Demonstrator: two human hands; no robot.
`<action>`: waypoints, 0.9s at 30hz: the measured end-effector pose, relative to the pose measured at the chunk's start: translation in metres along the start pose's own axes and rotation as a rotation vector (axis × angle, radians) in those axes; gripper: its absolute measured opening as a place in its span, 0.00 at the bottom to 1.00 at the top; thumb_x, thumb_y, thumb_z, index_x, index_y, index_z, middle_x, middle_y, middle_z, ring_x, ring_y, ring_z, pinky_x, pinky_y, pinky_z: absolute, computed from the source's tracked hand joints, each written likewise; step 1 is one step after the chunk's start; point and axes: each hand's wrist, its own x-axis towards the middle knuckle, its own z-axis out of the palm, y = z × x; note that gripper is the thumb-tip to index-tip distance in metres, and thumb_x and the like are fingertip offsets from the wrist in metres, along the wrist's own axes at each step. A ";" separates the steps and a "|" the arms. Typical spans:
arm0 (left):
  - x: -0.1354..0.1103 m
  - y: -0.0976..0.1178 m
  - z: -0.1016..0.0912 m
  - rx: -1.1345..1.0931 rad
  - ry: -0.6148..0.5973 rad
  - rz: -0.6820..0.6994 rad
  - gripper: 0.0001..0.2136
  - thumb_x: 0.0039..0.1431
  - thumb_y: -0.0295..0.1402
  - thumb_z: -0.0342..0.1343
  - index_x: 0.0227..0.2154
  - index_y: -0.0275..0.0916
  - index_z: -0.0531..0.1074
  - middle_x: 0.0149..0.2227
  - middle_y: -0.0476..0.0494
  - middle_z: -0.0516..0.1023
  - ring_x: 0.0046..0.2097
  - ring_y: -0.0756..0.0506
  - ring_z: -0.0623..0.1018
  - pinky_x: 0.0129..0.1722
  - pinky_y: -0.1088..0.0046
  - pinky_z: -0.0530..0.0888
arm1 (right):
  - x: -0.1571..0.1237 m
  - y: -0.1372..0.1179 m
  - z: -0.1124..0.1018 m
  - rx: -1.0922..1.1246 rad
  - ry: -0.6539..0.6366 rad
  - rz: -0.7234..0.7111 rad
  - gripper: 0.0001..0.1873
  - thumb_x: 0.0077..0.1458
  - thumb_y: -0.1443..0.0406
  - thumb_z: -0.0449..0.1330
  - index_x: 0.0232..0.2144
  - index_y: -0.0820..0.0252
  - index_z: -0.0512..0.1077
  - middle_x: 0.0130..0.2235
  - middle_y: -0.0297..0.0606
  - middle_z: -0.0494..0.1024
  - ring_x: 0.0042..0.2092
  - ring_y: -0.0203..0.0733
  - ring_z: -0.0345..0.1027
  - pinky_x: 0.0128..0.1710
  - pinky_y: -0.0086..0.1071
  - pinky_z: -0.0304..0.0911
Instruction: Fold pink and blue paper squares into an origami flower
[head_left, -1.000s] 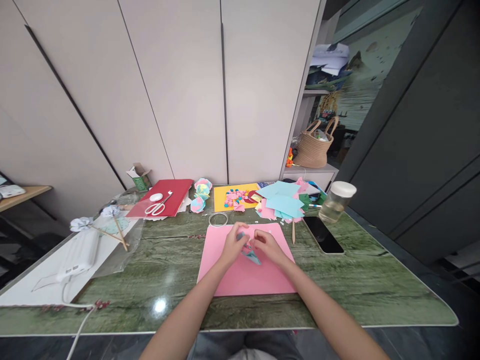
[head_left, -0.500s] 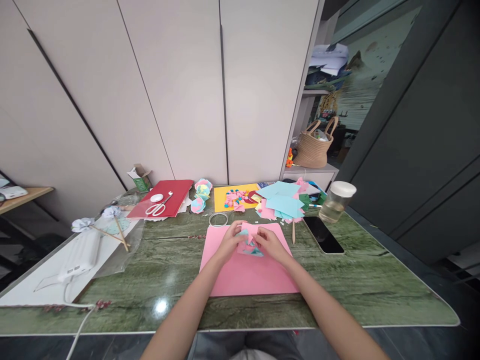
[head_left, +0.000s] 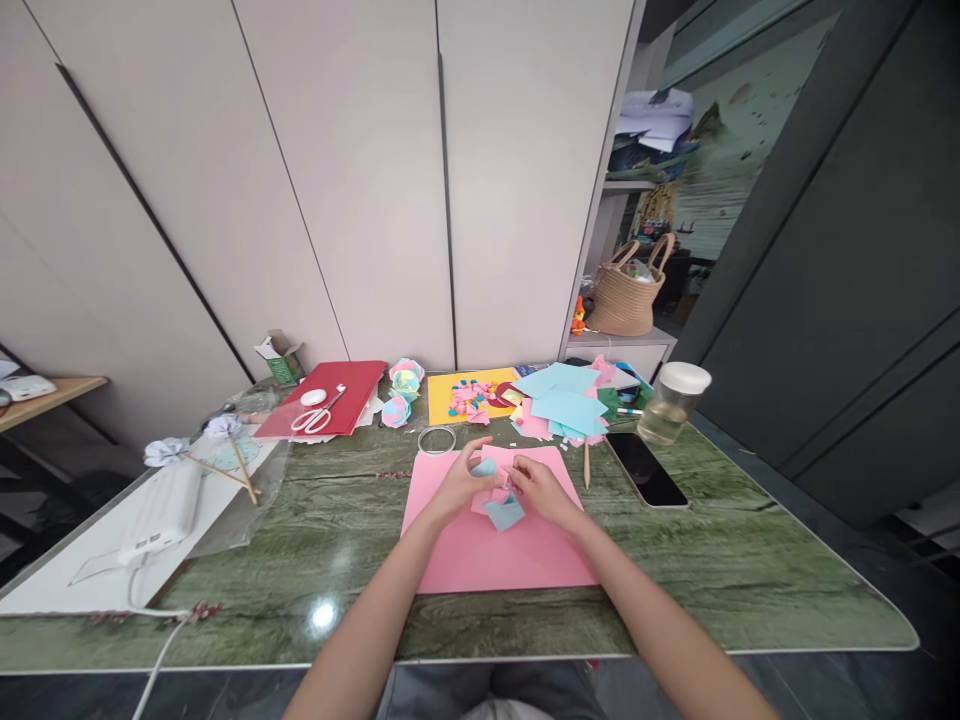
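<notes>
Both hands hold a folded pink and light-blue paper piece (head_left: 505,512) above a pink sheet (head_left: 487,562). My left hand (head_left: 457,486) grips its left side, thumb and fingers curved around the edge. On the other side, my right hand (head_left: 538,488) pinches the paper near its middle, with the fingertips close together. A light-blue flap hangs toward me below the fingers. The fingers hide part of the folds. Just behind the pink sheet lies a silver ring (head_left: 436,440).
Scissors (head_left: 319,415) rest on red sheets (head_left: 352,385) at the back left. Paper flowers (head_left: 405,385), a yellow sheet (head_left: 442,405) with small paper bits and loose blue papers (head_left: 566,410) line the back. A phone (head_left: 646,470) and a lidded jar (head_left: 671,410) stand right.
The light-blue flap now sticks out lower toward me, and the paper is turned slightly. My left hand's fingers have spread a little; my right hand stays at nearly the same spot.
</notes>
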 end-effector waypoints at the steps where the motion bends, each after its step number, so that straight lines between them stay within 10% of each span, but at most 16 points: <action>1: 0.000 0.000 0.000 0.017 -0.004 0.003 0.30 0.38 0.29 0.62 0.48 0.43 0.61 0.41 0.43 0.67 0.43 0.46 0.68 0.39 0.73 0.67 | 0.000 0.001 0.000 -0.007 0.004 0.000 0.12 0.52 0.61 0.48 0.19 0.60 0.58 0.18 0.28 0.62 0.22 0.32 0.55 0.22 0.26 0.52; 9: 0.005 -0.007 0.004 0.108 0.033 0.019 0.27 0.40 0.31 0.59 0.47 0.38 0.61 0.31 0.46 0.70 0.33 0.49 0.71 0.33 0.73 0.68 | 0.001 0.003 -0.001 -0.073 0.039 -0.037 0.12 0.52 0.62 0.48 0.20 0.61 0.62 0.19 0.29 0.65 0.23 0.33 0.59 0.23 0.26 0.53; 15: 0.009 -0.012 0.001 0.154 0.142 0.078 0.20 0.39 0.31 0.60 0.39 0.37 0.66 0.35 0.46 0.69 0.35 0.49 0.68 0.35 0.74 0.66 | -0.002 -0.004 -0.003 -0.161 0.217 -0.089 0.14 0.54 0.61 0.47 0.42 0.59 0.63 0.29 0.34 0.69 0.29 0.37 0.62 0.29 0.30 0.56; 27: 0.009 -0.011 0.002 0.134 0.131 0.085 0.13 0.38 0.35 0.61 0.23 0.35 0.62 0.22 0.54 0.60 0.26 0.53 0.62 0.24 0.79 0.58 | -0.003 -0.004 0.004 -0.318 0.160 -0.157 0.15 0.52 0.57 0.50 0.21 0.59 0.64 0.23 0.33 0.68 0.26 0.36 0.61 0.24 0.27 0.54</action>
